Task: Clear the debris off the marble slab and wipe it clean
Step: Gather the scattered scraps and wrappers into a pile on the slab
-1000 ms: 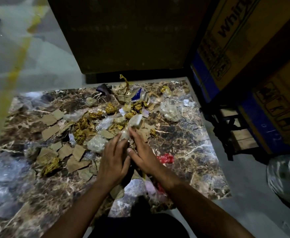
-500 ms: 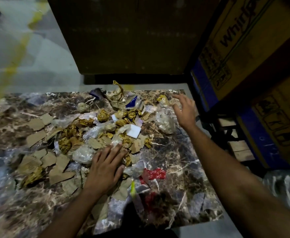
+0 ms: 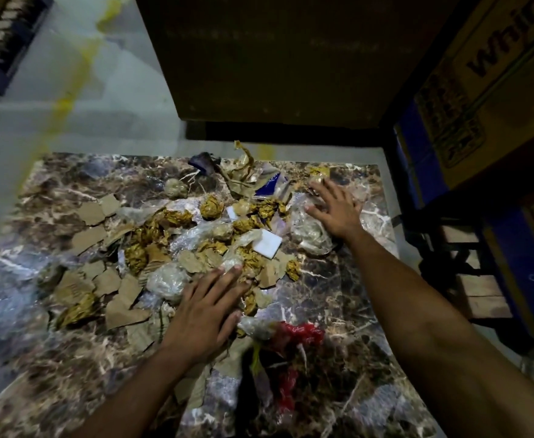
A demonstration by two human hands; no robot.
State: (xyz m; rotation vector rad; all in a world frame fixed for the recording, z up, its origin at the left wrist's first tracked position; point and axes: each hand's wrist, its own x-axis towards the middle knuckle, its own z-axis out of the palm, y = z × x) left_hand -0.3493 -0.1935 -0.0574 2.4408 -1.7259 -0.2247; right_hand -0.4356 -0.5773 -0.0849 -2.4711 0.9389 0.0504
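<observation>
A brown veined marble slab lies on the floor, strewn with debris: torn cardboard pieces, crumpled yellow-gold wrappers, clear plastic balls, a white square piece, a blue-and-white packet and a red wrapper. My left hand lies flat, fingers straight, on the near side of the pile. My right hand is spread open over a crumpled clear plastic bag at the slab's far right.
A large dark box stands just behind the slab. Yellow and blue cartons and a wooden pallet crowd the right side. Grey floor with a yellow stripe lies to the left. Plastic sheeting covers the slab's left edge.
My right hand left the middle of the pile and reached out to the slab's far right, onto the plastic bag. My left hand stays flat on the pile's near side.
</observation>
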